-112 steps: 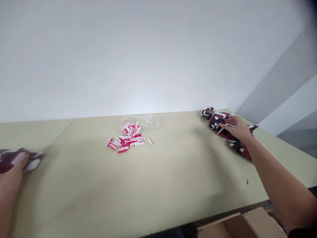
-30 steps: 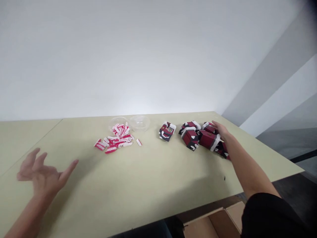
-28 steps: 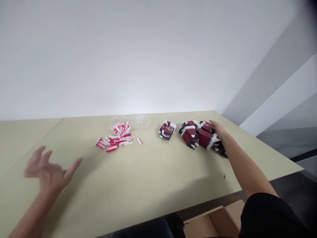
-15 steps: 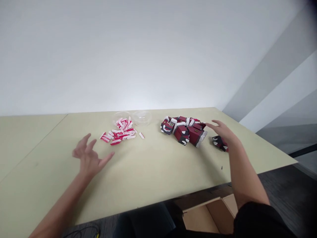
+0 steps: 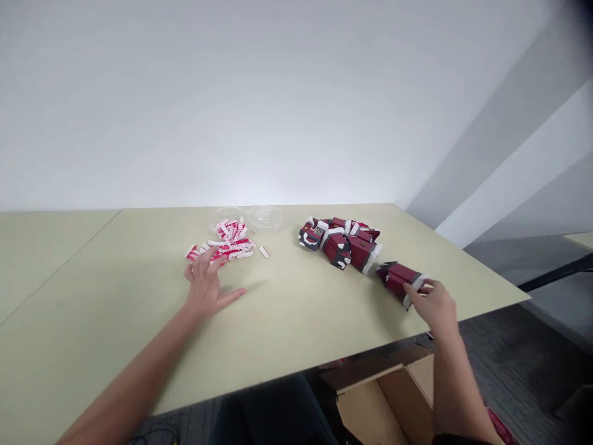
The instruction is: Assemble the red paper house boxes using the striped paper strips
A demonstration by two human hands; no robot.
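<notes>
Presently, the right hand point(image 5: 435, 306) rests at the near-right part of the pale olive flat tabletop point(image 5: 296, 321), its fingertips closed on the near end of a single dark red, white-trimmed folded paper box point(image 5: 399, 278). That box lies flat near the table's right edge, apart from the heap of like dark red paper boxes point(image 5: 340, 241) at its 10 o'clock. Its long axis runs from roughly 10 o'clock to 4 o'clock; the white-banded end points toward the hand, the tapered end toward the heap.

The left hand point(image 5: 207, 287) lies open and spread, palm down, holding nothing, its fingertips at the near edge of a scatter of small pink-and-white striped paper strips point(image 5: 227, 244). Two clear plastic round cups point(image 5: 264, 217) stand just beyond that scatter, at its 12 o'clock.

Judgement: the box is light and crushable, so a gentle pinch on the banded end, drawing along its long axis, would serve best. A brown corrugated cardboard carton point(image 5: 393, 395) sits open below the near table edge.
</notes>
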